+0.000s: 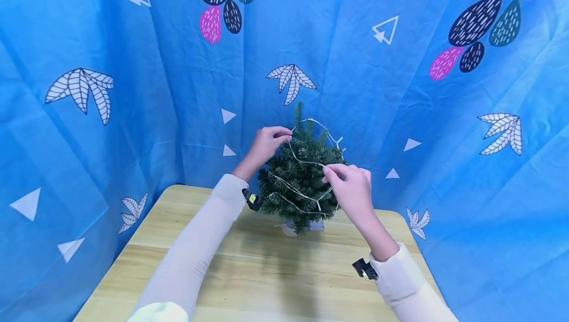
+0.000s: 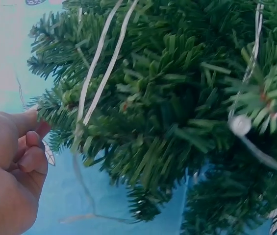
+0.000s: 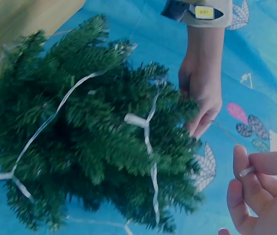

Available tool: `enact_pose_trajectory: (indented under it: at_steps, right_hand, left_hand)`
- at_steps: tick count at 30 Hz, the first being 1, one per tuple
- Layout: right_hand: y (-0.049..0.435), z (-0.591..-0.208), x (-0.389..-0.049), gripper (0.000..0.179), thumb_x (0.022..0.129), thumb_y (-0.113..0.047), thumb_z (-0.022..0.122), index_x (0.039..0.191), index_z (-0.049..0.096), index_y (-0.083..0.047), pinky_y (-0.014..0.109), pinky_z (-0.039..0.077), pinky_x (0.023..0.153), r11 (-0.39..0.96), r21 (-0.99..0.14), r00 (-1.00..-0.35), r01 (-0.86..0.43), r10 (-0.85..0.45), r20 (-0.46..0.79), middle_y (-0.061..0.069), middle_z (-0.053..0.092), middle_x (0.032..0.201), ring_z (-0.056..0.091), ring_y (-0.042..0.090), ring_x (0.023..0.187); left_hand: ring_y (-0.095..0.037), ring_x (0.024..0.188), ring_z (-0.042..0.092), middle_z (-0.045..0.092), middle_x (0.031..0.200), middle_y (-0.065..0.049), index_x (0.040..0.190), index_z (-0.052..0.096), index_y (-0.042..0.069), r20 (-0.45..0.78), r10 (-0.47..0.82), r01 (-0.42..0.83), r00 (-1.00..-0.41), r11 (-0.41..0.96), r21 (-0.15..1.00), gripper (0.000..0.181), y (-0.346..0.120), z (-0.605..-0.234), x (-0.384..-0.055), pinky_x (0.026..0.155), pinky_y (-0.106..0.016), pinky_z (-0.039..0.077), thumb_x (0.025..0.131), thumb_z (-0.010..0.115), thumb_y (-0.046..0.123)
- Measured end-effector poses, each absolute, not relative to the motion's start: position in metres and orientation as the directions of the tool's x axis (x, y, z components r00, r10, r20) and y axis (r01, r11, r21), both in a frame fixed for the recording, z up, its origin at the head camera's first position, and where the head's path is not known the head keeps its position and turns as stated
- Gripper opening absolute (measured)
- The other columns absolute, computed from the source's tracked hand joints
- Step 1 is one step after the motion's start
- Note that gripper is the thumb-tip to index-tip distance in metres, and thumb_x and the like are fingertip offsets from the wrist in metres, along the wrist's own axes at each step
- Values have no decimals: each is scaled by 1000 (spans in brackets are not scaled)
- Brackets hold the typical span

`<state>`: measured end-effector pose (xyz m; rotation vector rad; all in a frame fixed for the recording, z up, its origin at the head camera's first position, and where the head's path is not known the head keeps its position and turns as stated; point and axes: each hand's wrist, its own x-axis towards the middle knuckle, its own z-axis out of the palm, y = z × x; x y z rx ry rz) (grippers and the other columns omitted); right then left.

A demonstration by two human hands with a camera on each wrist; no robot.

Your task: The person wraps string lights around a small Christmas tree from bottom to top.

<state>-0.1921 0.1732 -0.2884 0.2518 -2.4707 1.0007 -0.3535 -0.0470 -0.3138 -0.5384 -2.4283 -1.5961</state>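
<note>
A small green artificial Christmas tree [image 1: 306,156] stands on the table, a white string of lights [image 1: 295,192] looped around its branches. Near the treetop, my left hand [image 1: 268,142] pinches the light string between thumb and finger. Lower and to the right, my right hand [image 1: 353,188] pinches another stretch of it. The wire sags between both hands in front of the tree. In the right wrist view, a small white bulb [image 3: 246,171] shows between the fingertips of my right hand [image 3: 265,191]. Branches partly hide the fingertips of my left hand [image 2: 11,166] in the left wrist view.
The tree's pale base [image 1: 290,228] rests on a light wooden table [image 1: 249,272] with rounded back corners. Patterned blue cloth [image 1: 186,90] hangs close behind and on both sides. More of the string loops loosely behind the tree at the upper right.
</note>
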Motion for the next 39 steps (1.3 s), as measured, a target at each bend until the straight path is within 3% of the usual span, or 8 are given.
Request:
enact_pose_trajectory:
  at_steps: [9,12,17,22,26,32,34,39]
  right_hand:
    - [198,-292,-197,26,102,-29,61,99,79,-11,48,27,108,703,-626,-874,-337,13,485,3,74,80,53,21,81]
    - [202,-288,-207,26,102,-29,61,102,79,-11,44,33,99,699,-630,-876,-339,9,482,3,76,83,51,22,78]
    - [212,-275,-235,29,103,-32,60,108,77,-11,37,37,79,675,-672,-896,-305,35,443,5,78,94,51,25,78]
    - [215,-268,-272,31,101,-36,62,112,76,-10,40,43,87,646,-721,-923,-252,64,379,10,75,108,58,25,91]
    - [210,-267,-297,31,99,-35,65,116,76,-11,43,48,88,631,-746,-937,-212,86,339,11,71,116,60,27,104]
    - [207,-270,-321,30,100,-35,65,116,76,-12,52,20,121,638,-756,-957,-146,101,270,9,72,122,53,31,130]
    - [207,-272,-325,30,100,-34,64,116,76,-11,53,10,123,646,-751,-963,-140,87,255,10,72,124,50,32,134]
    - [209,-278,-328,28,100,-32,65,114,77,-10,54,7,124,643,-757,-976,-112,72,205,12,70,127,43,35,140]
  left_hand:
    - [-18,98,68,75,109,-3,120,74,17,358,198,403,-912,278,872,24,-41,-323,-356,76,-35,49,98,69,26]
    - [-17,102,67,74,114,-2,125,72,19,377,199,422,-905,294,858,29,-41,-325,-354,77,-34,49,98,68,27]
    - [-18,77,61,73,116,-2,128,70,20,396,192,440,-898,375,816,30,-40,-322,-348,63,-35,42,100,65,28]
    - [-19,59,45,74,113,-2,125,72,17,396,193,440,-898,385,811,27,-38,-321,-345,56,-35,37,100,65,25]
    - [-19,60,46,74,115,-2,123,73,16,389,189,433,-901,369,823,25,-37,-322,-345,59,-34,39,100,65,23]
    - [-18,78,58,73,117,-2,120,74,15,384,174,421,-907,352,836,24,-36,-323,-348,70,-34,45,100,66,24]
    - [-18,81,59,73,116,-2,119,74,15,380,171,417,-909,347,840,23,-36,-323,-349,72,-34,45,99,66,23]
    - [-19,78,58,74,114,-2,118,75,16,371,173,409,-912,329,851,22,-36,-325,-351,70,-33,46,99,66,22]
